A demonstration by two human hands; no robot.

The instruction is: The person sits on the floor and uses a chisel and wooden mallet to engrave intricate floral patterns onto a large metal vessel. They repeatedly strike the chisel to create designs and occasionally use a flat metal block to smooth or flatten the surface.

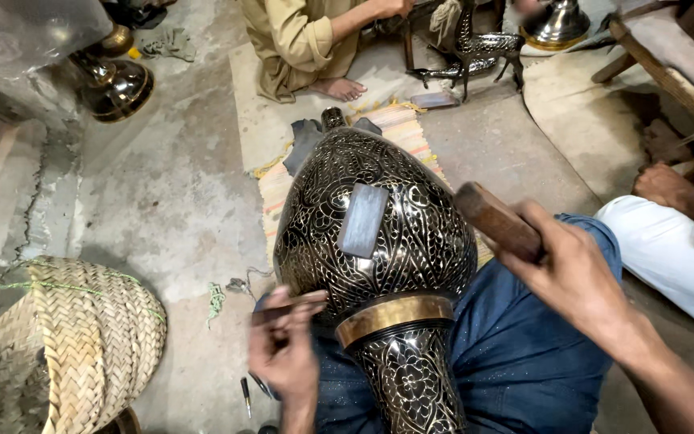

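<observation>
Engraved metal vase, black with bright scrollwork and a plain brass band, lies across your lap in blue jeans, its neck toward you. Your left hand pinches a thin chisel whose tip meets the belly. Your right hand is wrapped tight round a wooden-handled hammer, its flat grey head over the vase. A woven straw basket sits on the rough concrete floor to your left; a striped mat lies beyond. Another person sits opposite beside a dark metal deer figure.
</observation>
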